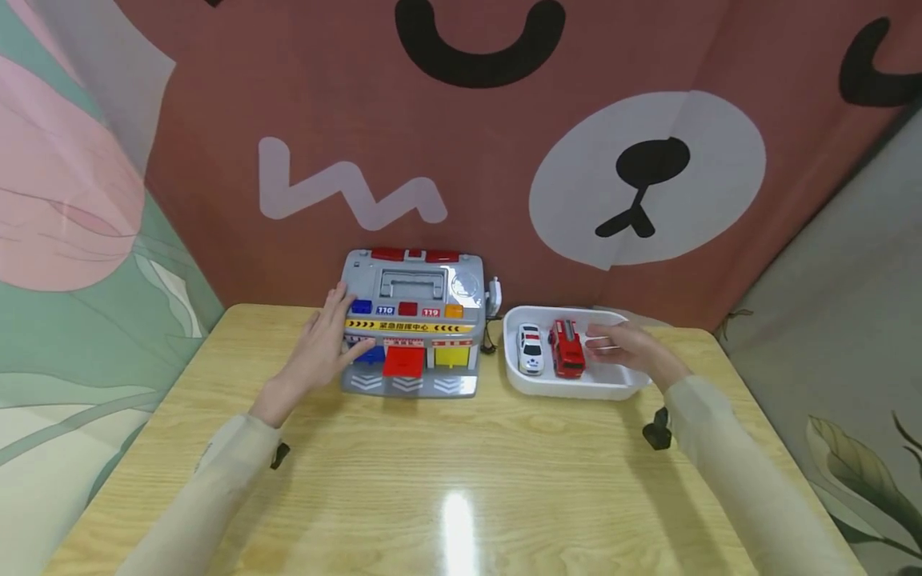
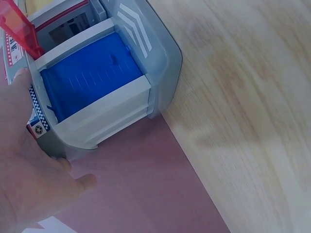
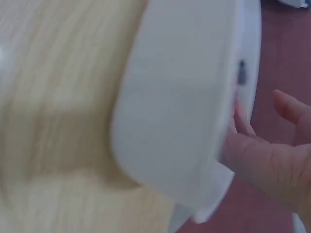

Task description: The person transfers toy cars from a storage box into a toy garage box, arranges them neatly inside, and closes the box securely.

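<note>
A grey toy emergency station (image 1: 410,320) stands at the back of the table; its middle red door (image 1: 403,362) is raised outward, while a blue door (image 2: 92,73) and a yellow door (image 1: 452,356) are down. My left hand (image 1: 320,340) rests on the station's left side, thumb near the front and fingers extended. To the right, a white tray (image 1: 569,387) holds a white toy police car (image 1: 531,350) and a red toy fire truck (image 1: 567,350). Over the tray's right part is my right hand (image 1: 627,348), fingers loosely extended beside the truck. In the right wrist view the tray wall hides its fingertips.
The wooden table (image 1: 403,480) stretches toward me. Behind it hangs a reddish-brown curtain (image 1: 490,160) with a printed face. A white handset-like part (image 1: 493,296) sits on the station's right side, with a dark cord near the tray.
</note>
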Motion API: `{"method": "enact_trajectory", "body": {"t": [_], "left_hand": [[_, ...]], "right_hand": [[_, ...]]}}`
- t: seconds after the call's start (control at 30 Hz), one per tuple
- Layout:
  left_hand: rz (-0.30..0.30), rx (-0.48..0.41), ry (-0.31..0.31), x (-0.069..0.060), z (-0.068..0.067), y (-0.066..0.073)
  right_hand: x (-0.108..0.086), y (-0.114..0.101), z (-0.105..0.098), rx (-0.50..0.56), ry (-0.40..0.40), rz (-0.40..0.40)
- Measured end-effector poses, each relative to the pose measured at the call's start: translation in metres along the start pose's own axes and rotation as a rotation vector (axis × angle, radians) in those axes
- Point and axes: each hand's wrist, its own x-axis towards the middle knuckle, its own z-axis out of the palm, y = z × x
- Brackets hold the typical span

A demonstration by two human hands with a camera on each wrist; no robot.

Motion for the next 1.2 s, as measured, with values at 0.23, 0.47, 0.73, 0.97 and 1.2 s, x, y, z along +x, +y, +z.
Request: {"method": "enact_trajectory", "body": {"t": [0.23,0.47,0.73,0.97,1.2], "left_hand": [[0.013,0.021,0.007,0.000,-0.001,0.001],[0.001,0.008,0.007,0.000,-0.001,0.002],[0.004,0.012,0.017,-0.001,0.001,0.002],[-0.001,0.012,0.016,0.000,0.000,0.002],[-0.007,0.020,0.021,-0.001,0.001,0.002]], "right_hand": [[0.011,0.018,-0.005,0.006,-0.042,0.183],[0.019,0.020,0.000,-0.114,-0.043,0.202],[0.018,0.027,-0.003,-0.118,-0.115,0.184],[0.019,0.026,-0.006,-0.054,-0.093,0.197],[0.016,0.020,-0.005,0.049,-0.074,0.259]]}}
